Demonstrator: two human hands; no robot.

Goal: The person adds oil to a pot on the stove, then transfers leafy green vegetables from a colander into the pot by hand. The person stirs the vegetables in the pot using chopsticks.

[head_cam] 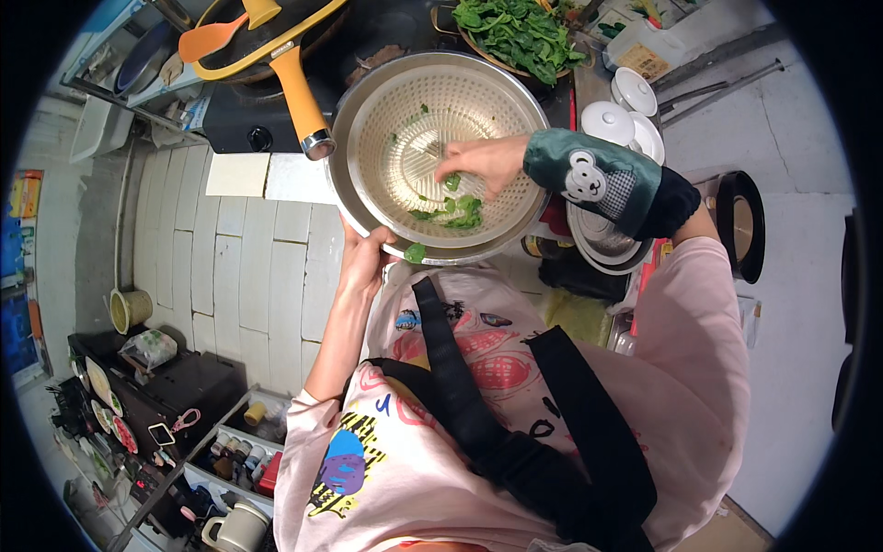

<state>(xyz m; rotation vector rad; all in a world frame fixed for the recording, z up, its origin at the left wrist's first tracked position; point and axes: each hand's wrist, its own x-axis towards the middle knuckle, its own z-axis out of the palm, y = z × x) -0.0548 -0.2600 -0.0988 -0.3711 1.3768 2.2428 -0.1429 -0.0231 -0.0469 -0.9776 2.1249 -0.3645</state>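
Observation:
Before me is a pale plastic colander (372, 145), nested inside a wider metal basin (338, 186). My left hand (365, 255) grips the basin's near-left rim, thumb on top. Beside that thumb, a single green leaf (414, 253) sticks to the rim. Over the inside of the colander reaches my right hand (486, 164), fingers curved and spread apart from the thumb. A small leaf (452, 182) is right at its fingertips; whether it is pinched is unclear. Wet leafy greens (463, 212) lie low on the near side, with scraps on the far wall. A green sleeve cover (597, 179) covers my right forearm.
Behind the basin is a black gas stove (234, 117). A frying pan's yellow handle (300, 96) juts close to the basin's left side. A basket of leafy greens (517, 34) stands beyond. White lidded pots (607, 123) and stacked metal bowls (600, 241) sit at the right.

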